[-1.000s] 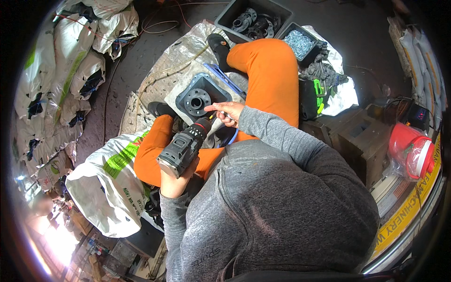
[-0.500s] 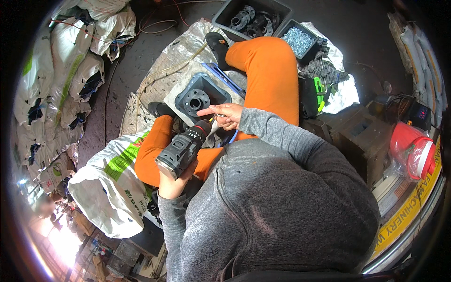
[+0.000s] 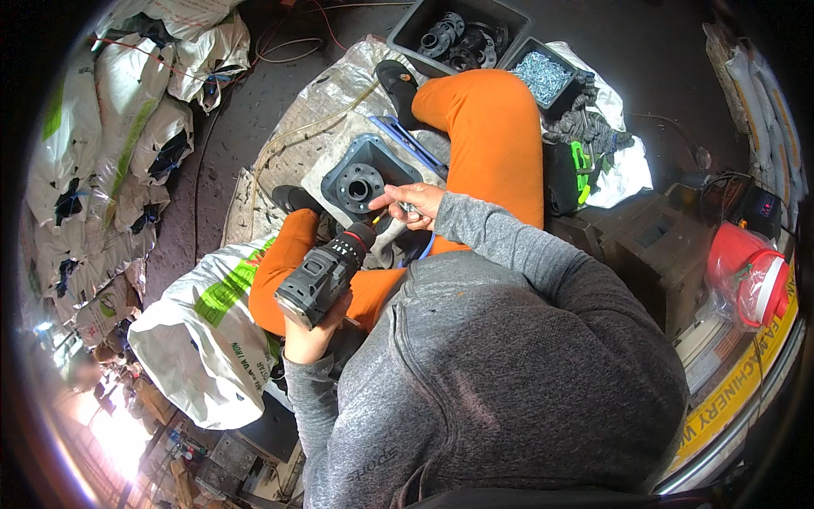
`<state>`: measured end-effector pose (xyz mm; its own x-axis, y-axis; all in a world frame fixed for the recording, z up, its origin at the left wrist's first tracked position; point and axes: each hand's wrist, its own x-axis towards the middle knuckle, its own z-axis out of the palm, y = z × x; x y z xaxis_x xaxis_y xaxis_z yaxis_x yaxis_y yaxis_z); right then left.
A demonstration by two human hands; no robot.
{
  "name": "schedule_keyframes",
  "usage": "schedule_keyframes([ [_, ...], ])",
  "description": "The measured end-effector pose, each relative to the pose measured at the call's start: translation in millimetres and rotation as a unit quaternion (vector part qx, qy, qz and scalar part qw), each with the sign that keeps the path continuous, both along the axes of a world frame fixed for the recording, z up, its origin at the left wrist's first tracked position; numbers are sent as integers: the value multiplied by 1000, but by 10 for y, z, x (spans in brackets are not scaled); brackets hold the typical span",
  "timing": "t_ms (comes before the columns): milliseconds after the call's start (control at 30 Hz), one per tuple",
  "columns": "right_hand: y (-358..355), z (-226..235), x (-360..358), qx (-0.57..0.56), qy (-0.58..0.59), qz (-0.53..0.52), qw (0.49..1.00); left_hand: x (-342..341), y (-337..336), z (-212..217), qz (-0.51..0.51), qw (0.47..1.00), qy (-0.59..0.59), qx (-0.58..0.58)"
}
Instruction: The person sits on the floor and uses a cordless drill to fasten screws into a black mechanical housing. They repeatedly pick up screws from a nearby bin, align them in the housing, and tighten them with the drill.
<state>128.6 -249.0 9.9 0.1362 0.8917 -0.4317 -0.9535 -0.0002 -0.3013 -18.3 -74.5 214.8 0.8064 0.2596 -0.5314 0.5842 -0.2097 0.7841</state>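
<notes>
Left hand (image 3: 312, 332) wrapped tight round the grip of the cordless drill (image 3: 326, 273), chuck angled up toward the grey flanged housing (image 3: 363, 176) on the sheet between my knees. Right hand (image 3: 409, 204) at the chuck end, just this side of the housing: thumb and forefinger pinched on something small and yellowish at the bit, other fingers loosely curled. Can't tell if it's a screw or the bit itself

Progress, my read: housing is in place with its round black flange seated in the middle, but the drill tip is off it, not yet in any hole. So I'd judge I'm loading the tip, fastening not started; can't see whether any flange holes are already filled

Room around the housing:
- near side: both hands and the drill crowd it, short approach
- right: my orange knee (image 3: 487, 136) close by, with a blue bar (image 3: 405, 142) lying between it and the housing
- left: black shoe (image 3: 294, 198) just beside, white sack (image 3: 199, 339) further out toward me
- far side: open sheet, then bin of black flanges (image 3: 458, 34) and tray of screws (image 3: 543, 72), well apart
- hose (image 3: 305, 134) runs past the far-left corner, could snag
</notes>
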Motion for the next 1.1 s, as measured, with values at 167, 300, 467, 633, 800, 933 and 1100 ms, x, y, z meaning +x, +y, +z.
schedule_keyframes([
  [167, -6, 160, 30, -17, -77, 55, 995, 29, -20, -19, -7, 1000, 13, 8],
  [300, -2, 189, 39, -14, -116, 71, 991, 52, -42, -66, 1, 1000, 15, -2],
  [467, 14, 75, 26, -33, -58, 34, 997, 57, -8, -83, -68, 993, -81, 57],
  [633, -2, -44, -23, -15, 20, -4, 1000, 3, 57, 4, 18, 999, 34, -6],
  [800, 19, -68, -41, -47, 41, -15, 998, -25, 90, 3, 10, 1000, 21, 1],
  [933, 14, -54, 17, -20, 25, 18, 999, -34, 155, 25, -6, 997, 71, 15],
  [1100, 6, -36, 92, 12, 24, 76, 997, 10, 155, 100, -97, 992, -30, 75],
])
